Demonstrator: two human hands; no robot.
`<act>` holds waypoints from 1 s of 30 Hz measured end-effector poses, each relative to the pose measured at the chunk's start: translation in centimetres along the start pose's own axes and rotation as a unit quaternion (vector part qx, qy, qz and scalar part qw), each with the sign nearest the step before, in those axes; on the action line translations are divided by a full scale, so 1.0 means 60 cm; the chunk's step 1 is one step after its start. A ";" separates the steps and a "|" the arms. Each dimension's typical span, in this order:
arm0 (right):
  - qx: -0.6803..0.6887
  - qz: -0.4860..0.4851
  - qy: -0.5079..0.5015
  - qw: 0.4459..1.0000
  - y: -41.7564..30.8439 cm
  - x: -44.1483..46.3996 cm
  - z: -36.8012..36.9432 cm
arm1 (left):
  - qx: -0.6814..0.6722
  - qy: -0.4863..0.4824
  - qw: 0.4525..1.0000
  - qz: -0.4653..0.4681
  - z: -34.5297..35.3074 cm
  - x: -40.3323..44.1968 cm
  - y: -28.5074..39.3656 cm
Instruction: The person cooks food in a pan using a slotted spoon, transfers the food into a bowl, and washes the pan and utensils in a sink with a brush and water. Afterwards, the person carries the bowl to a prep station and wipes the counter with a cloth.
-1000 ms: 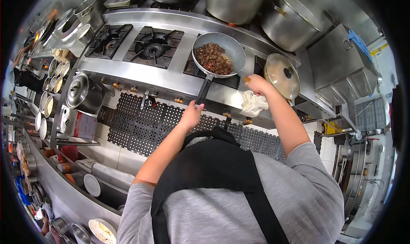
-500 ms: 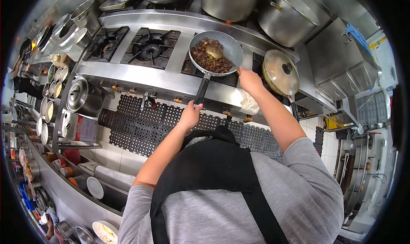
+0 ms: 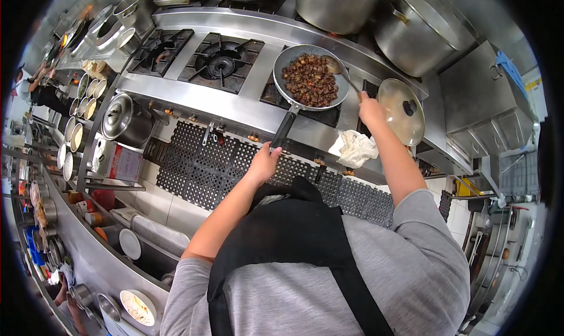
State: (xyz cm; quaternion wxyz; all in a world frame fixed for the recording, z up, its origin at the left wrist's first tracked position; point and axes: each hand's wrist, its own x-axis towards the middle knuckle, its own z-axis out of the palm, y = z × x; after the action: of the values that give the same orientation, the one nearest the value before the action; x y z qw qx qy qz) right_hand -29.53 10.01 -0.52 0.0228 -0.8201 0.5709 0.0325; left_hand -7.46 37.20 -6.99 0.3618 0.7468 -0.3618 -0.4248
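The steel stove spreads ahead of both hands, with the perforated black mat on the floor below and to the left of the left grip. Two tall pots stand at the back, beyond the right grip. The frying pan sits over a burner, forward of the left hand and forward-left of the right hand. Just right of the right grip is a clear lid with a black knob. Browned chopped meat fills much of the frying pan, leaving some grey surface bare. A crumpled white cloth lies at the stove's front edge, nearer the person than the right grip. The left hand is closed around the end of the pan's black handle, thumb along it. The right hand pinches the spoon by its handle, the bowl touching the meat at the pan's right side.
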 end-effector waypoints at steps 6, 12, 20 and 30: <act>0.239 -0.069 -0.091 0.964 0.007 -0.029 -0.019 | 0.014 0.013 1.000 -0.002 -0.001 -0.005 0.006; 0.137 -0.077 -0.029 0.987 0.019 0.030 -0.004 | 0.006 0.015 1.000 -0.003 0.000 -0.007 0.012; 0.154 -0.202 -0.100 0.962 -0.005 -0.036 -0.040 | -0.002 -0.017 1.000 -0.019 0.001 -0.002 0.012; -0.093 -0.140 0.006 0.986 0.017 -0.099 -0.073 | -0.018 0.004 1.000 0.008 -0.004 -0.009 0.016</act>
State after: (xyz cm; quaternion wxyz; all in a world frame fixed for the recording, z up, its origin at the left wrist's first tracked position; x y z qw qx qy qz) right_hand -32.40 14.87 4.32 -0.0521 -0.8906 0.4451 0.0769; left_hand -7.67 37.26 -5.86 0.3796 0.7392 -0.3587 -0.4253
